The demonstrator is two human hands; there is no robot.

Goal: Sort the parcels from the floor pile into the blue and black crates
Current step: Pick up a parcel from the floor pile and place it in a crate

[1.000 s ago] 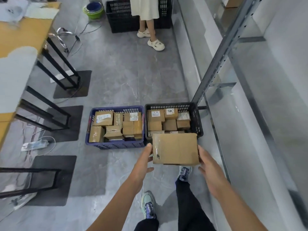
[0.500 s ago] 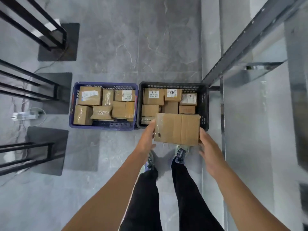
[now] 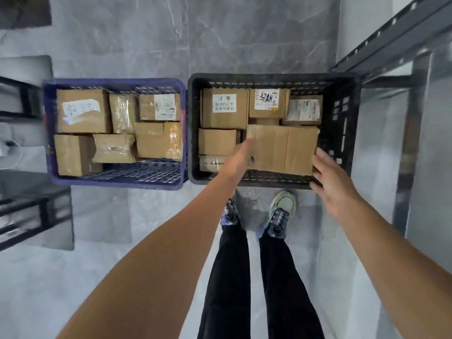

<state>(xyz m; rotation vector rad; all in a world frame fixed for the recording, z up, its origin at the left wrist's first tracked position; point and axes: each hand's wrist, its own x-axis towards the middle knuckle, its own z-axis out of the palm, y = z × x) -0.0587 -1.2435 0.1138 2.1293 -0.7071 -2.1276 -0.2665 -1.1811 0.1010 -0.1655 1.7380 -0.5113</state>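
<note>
1. Since the earlier frame, the plain cardboard parcel [image 3: 283, 148] has moved from the near rim down into the black crate [image 3: 342, 133], where it lies tilted on top of other boxes.
2. The left hand [image 3: 241, 155] presses flat against the parcel's left end, fingers extended.
3. The right hand [image 3: 329, 177] touches the parcel's right near corner, fingers spread loosely; neither hand wraps around it, and together they grasp it between them.
4. The black crate also holds a box with a white label [image 3: 224, 103] printed in Chinese characters, and a box with a label [image 3: 266, 99] scrawled over in black marker.
5. The blue crate [image 3: 117, 178] touches the black crate's left side and holds taped boxes; one shipping label [image 3: 165, 106] is too blurred to read.
6. Both crates stand on the grey floor [image 3: 146, 40].
</note>
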